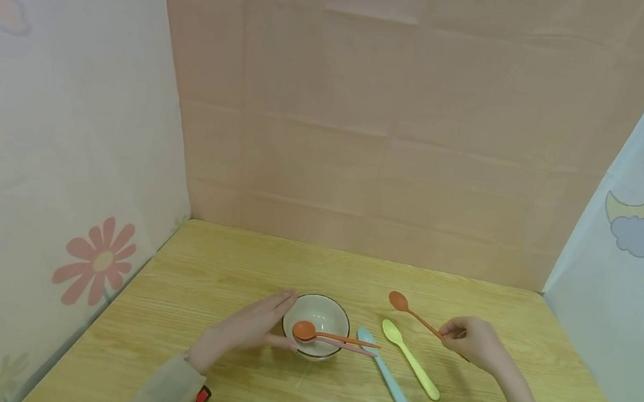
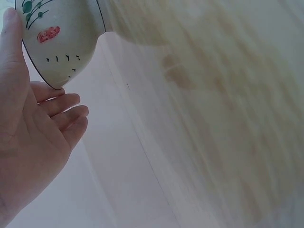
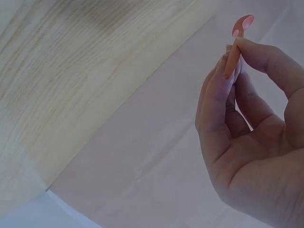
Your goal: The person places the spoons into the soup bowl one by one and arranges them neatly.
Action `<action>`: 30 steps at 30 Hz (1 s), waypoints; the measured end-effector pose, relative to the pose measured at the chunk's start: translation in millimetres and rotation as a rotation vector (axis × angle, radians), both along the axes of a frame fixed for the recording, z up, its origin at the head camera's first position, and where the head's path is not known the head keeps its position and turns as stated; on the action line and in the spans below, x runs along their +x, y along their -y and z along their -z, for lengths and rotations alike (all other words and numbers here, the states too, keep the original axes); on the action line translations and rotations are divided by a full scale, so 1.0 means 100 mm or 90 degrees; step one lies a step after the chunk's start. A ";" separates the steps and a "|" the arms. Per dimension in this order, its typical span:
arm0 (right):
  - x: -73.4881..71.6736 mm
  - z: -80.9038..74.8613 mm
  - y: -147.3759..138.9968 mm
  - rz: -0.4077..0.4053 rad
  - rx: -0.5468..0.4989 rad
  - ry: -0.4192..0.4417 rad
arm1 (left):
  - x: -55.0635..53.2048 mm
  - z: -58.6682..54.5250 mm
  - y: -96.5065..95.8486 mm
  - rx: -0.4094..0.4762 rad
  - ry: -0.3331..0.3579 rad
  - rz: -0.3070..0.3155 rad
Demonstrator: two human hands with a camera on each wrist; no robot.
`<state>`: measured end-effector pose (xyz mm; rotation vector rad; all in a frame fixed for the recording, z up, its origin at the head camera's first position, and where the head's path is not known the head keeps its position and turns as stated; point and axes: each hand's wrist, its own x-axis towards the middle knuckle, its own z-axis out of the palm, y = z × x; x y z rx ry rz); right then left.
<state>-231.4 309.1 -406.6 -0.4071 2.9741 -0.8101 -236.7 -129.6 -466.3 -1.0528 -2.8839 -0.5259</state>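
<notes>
A white bowl (image 1: pixel 319 307) with a dark rim stands on the table; flowers are painted on its outside, as the left wrist view shows. My left hand (image 1: pixel 252 323) holds it from the left, fingers along the far side and thumb at the near side. An orange spoon (image 1: pixel 340 338) and a pink spoon (image 1: pixel 359 350) lie in the bowl, their handles sticking out over the right rim. Between thumb and fingers my right hand (image 1: pixel 474 342) pinches the handle of another orange spoon (image 1: pixel 414 314), whose head points left and away from me.
A light blue spoon (image 1: pixel 387 375) and a yellow-green spoon (image 1: pixel 413 361) lie slanted on the wooden table (image 1: pixel 265 255), between the bowl and my right hand. Printed sheets hang on both sides, and a plain brownish sheet (image 1: pixel 396 115) closes off the back.
</notes>
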 end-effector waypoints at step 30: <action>-0.11 -0.26 0.45 -0.098 0.025 -0.027 | 0.02 -0.06 -0.04 -0.095 -0.099 -0.015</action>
